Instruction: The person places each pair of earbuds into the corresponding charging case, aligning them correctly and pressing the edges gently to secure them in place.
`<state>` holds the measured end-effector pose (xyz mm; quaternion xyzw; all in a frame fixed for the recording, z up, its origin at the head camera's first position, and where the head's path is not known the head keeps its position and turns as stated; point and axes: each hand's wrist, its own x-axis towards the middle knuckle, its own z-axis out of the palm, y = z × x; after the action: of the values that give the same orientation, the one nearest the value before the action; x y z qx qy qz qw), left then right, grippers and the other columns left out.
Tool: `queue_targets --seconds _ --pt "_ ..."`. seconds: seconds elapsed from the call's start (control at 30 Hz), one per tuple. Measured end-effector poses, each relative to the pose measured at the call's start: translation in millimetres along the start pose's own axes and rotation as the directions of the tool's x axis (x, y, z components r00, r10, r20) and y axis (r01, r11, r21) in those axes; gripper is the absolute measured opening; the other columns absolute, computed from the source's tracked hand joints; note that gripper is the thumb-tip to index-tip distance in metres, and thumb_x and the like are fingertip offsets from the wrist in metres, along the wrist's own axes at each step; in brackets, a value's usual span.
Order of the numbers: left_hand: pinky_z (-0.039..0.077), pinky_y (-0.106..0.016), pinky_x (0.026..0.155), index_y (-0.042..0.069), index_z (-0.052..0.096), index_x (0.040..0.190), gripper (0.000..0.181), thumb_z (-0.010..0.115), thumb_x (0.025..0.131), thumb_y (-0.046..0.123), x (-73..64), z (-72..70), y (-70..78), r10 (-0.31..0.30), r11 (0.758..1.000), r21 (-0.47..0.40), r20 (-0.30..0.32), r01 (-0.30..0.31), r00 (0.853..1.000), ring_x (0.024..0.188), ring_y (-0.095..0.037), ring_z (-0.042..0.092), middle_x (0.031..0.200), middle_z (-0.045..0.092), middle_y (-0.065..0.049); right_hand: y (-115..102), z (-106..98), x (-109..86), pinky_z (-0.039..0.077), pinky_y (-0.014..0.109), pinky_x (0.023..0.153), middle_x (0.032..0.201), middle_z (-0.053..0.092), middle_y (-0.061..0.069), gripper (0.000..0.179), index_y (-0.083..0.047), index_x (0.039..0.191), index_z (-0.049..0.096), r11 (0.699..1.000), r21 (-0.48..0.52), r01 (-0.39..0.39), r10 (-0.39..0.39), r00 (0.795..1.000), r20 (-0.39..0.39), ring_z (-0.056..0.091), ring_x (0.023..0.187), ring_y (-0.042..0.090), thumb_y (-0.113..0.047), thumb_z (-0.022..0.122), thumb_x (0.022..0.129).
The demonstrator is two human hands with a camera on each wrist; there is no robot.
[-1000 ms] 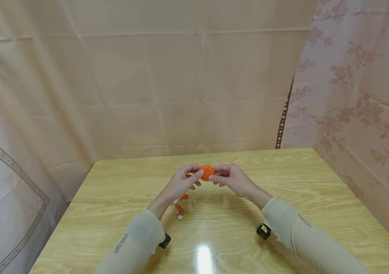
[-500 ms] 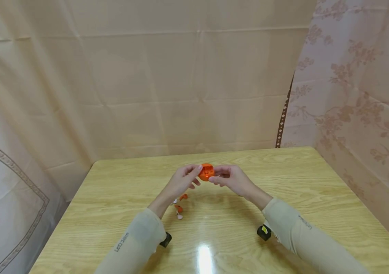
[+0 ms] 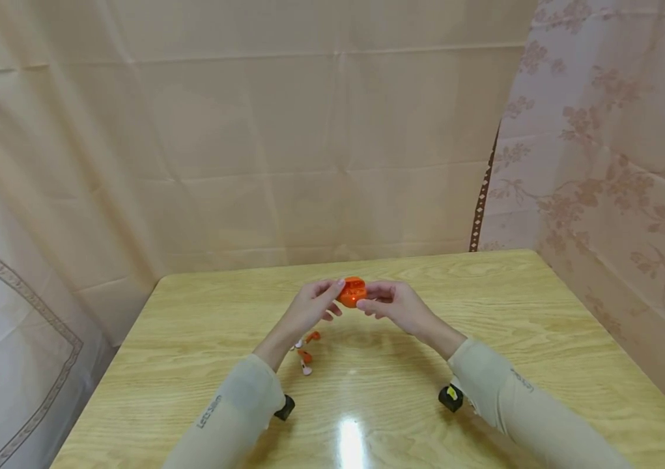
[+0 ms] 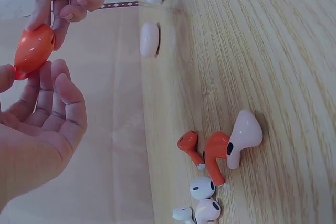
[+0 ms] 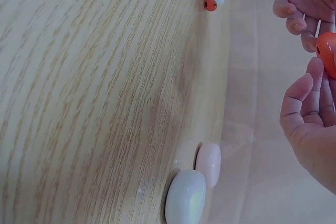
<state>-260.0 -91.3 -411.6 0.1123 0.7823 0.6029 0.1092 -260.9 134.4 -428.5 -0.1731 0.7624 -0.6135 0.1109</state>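
Between my two hands, raised over the table, is an orange earbud charging case (image 3: 353, 292) with its lid up. Empty-looking slots show inside it in the head view. My left hand (image 3: 311, 304) pinches the case's left side, thumb by the lid edge. My right hand (image 3: 400, 309) grips the other side between thumb and fingers. In the left wrist view the case's rounded orange shell (image 4: 34, 50) shows from below. Loose earbuds lie on the table near my left forearm: an orange earbud (image 4: 216, 156), a pink earbud (image 4: 245, 131) and a white earbud (image 4: 202, 187) among several.
A white case (image 5: 186, 198) and a pink case (image 5: 209, 165) lie on the wooden table (image 3: 191, 326), beneath my right hand's side. Curtains (image 3: 332, 150) hang behind the table and along both sides. Black wrist cameras (image 3: 451, 397) sit under my sleeves.
The orange case's lid was closed a second ago and is now up, showing the inside. My left thumb has shifted upward with the lid. The loose earbuds have not moved.
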Motion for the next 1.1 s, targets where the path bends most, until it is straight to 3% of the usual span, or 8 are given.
queue_targets --seconds 0.13,0.23,0.37,0.53,0.7,0.83,0.97,1.1 --pt "0.054 -0.053 0.084 0.003 0.066 0.129 0.049 0.051 0.106 0.043 0.5 -2.5 1.6 -0.003 1.0 -0.005 -0.005 0.003 1.0 0.09 -0.035 0.067 0.105 0.069 -0.008 -3.1 -2.0 1.2 0.052 0.055 0.091 0.11 0.072 0.012 0.041 -0.001 0.127 0.066 1.0 0.001 -0.012 0.012 1.0 0.001 0.066 0.101 0.039 -0.027 0.073 0.096" --pt "0.055 -0.051 0.084 0.003 0.066 0.128 0.049 0.052 0.106 0.045 1.6 -5.2 1.6 0.008 1.0 0.001 0.013 -0.008 1.0 0.091 -0.033 0.067 0.107 0.068 -0.01 -6.0 -4.8 1.6 0.054 0.051 0.09 0.112 0.072 0.015 0.042 -0.001 0.127 0.065 1.0 0.012 -0.02 0.02 1.0 -0.01 0.064 0.101 0.042 -0.028 0.073 0.096" --pt "0.055 -0.047 0.084 0.005 0.067 0.125 0.048 0.053 0.105 0.046 1.2 -9.0 2.1 0.026 1.0 0.012 0.029 -0.026 0.999 0.09 -0.031 0.067 0.106 0.068 -0.01 -9.9 -7.6 3.0 0.056 0.042 0.085 0.111 0.072 0.015 0.044 0.0 0.127 0.065 0.999 0.036 -0.027 0.028 0.999 -0.025 0.066 0.098 0.036 -0.028 0.074 0.095" --pt "0.055 -0.049 0.083 0.002 0.066 0.124 0.041 0.055 0.106 0.037 -2.5 -12.7 0.0 0.044 0.999 0.018 0.052 -0.045 0.998 0.092 -0.035 0.067 0.106 0.068 -0.009 -10.6 -9.7 4.6 0.055 0.048 0.088 0.11 0.073 0.012 0.045 0.0 0.127 0.064 0.998 0.044 -0.045 0.046 0.998 -0.035 0.067 0.095 0.031 -0.027 0.076 0.094" --pt "0.055 -0.052 0.085 0.003 0.065 0.127 0.039 0.056 0.106 0.035 -7.4 -20.0 -3.4 0.055 0.997 0.057 0.063 -0.059 0.996 0.093 -0.035 0.067 0.107 0.067 -0.009 -10.7 -10.6 4.4 0.053 0.053 0.09 0.107 0.074 0.009 0.046 0.0 0.127 0.064 0.998 0.031 -0.049 0.05 0.998 -0.043 0.067 0.097 0.036 -0.028 0.076 0.094" --pt "0.055 -0.053 0.084 0.005 0.065 0.127 0.038 0.057 0.105 0.035 -15.1 -32.5 -9.0 0.084 0.991 0.102 0.073 -0.091 0.994 0.092 -0.035 0.067 0.107 0.066 -0.01 -10.6 -10.0 3.5 0.054 0.051 0.089 0.104 0.074 0.008 0.046 0.0 0.127 0.065 0.999 0.03 -0.039 0.041 0.998 -0.048 0.067 0.092 0.031 -0.029 0.076 0.093" --pt "0.055 -0.053 0.081 0.003 0.065 0.127 0.034 0.057 0.106 0.029 -26.1 -50.4 -20.5 0.097 0.979 0.17 0.108 -0.115 0.989 0.092 -0.038 0.066 0.105 0.066 -0.009 -8.6 -9.9 0.8 0.056 0.04 0.085 0.103 0.074 0.008 0.046 0.0 0.128 0.064 0.998 0.039 -0.059 0.06 0.997 -0.037 0.067 0.087 0.024 -0.029 0.076 0.093" --pt "0.056 -0.046 0.077 0.006 0.065 0.125 0.029 0.059 0.105 0.026 -34.7 -70.2 -25.2 0.092 0.958 0.259 0.129 -0.123 0.987 0.093 -0.041 0.065 0.105 0.067 -0.01 -10.3 -13.7 -0.8 0.056 0.038 0.086 0.109 0.073 0.011 0.048 0.0 0.13 0.063 0.997 0.035 -0.071 0.072 0.997 -0.031 0.068 0.091 0.022 -0.03 0.075 0.094"
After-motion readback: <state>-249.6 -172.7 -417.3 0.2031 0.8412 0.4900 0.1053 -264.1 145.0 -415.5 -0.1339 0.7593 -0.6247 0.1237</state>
